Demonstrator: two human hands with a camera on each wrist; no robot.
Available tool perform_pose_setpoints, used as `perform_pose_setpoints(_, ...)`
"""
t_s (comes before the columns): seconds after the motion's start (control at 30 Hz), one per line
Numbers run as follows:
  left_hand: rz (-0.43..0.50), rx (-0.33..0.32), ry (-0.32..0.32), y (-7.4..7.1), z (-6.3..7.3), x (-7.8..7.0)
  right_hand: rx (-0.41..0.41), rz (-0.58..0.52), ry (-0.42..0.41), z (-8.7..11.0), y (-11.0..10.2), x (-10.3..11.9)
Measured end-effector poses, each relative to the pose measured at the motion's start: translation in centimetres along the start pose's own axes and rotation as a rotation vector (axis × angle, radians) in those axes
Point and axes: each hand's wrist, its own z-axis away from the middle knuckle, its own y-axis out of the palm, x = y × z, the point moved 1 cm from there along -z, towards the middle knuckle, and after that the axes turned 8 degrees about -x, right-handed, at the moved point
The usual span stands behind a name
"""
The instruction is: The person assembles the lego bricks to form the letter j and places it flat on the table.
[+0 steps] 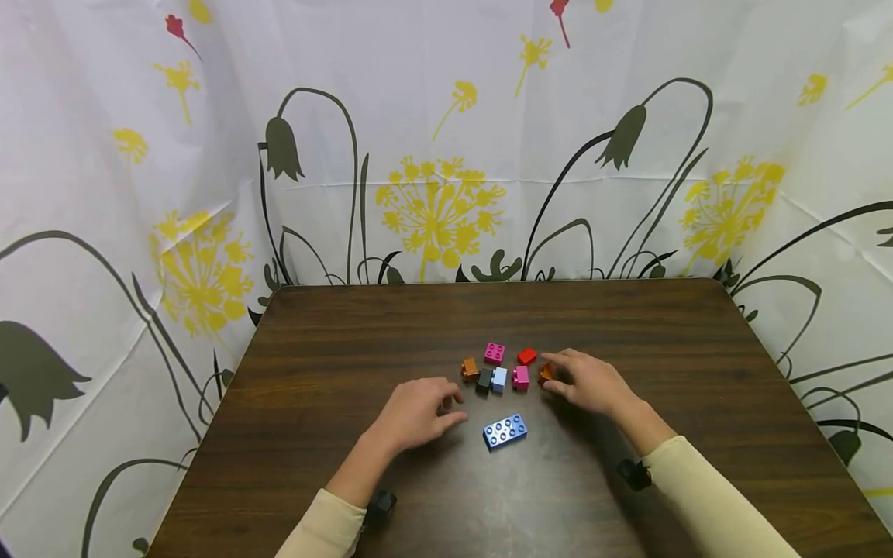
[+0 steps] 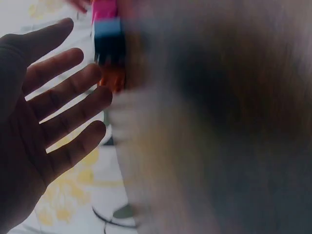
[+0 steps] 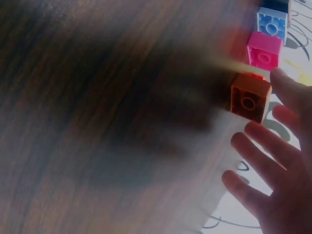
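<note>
Above the table, left grip relaxed; right grip (by an orange brick) pinching or not, unclear.

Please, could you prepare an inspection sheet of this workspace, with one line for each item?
Surface: wooden-looking table, dark brown, some glare.
Job's things: blue eight-stud brick nearest the person; beyond it, left orange brick, black brick, light-blue brick, front pink brick, back pink brick, red brick, right orange brick.
Clutter: nothing seen.
Hands: left hand holds nothing, fingers spread; right hand is at the right orange brick, grip unclear.
Cables: nothing seen.
Surroundings: white curtain with yellow, red and grey-green plants.
</note>
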Motion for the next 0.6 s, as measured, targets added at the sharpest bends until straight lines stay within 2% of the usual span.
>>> perform_pose_setpoints(0.13, -0.005, 0.064, 0.03, 1.1, -0.1, -1.9, -0.016, 0.013, -0.014, -0.2, 0.4, 0.0)
perform_pose_setpoints(0.27, -0.036, 0.093, 0.049, 2.3, -0.2, -3.3, -0.028, 0.021, -0.027, -0.2, 0.5, 0.0)
perform_pose_setpoints(0.43, -0.078, 0.055, 0.066, 3.5, -0.3, -4.4, -0.033, 0.015, -0.027, -0.3, 0.7, -0.1)
perform_pose_setpoints(0.6, -0.114, 0.018, 0.081, 4.3, -0.5, -4.8, -0.043, -0.021, -0.024, -0.3, 0.8, -0.3)
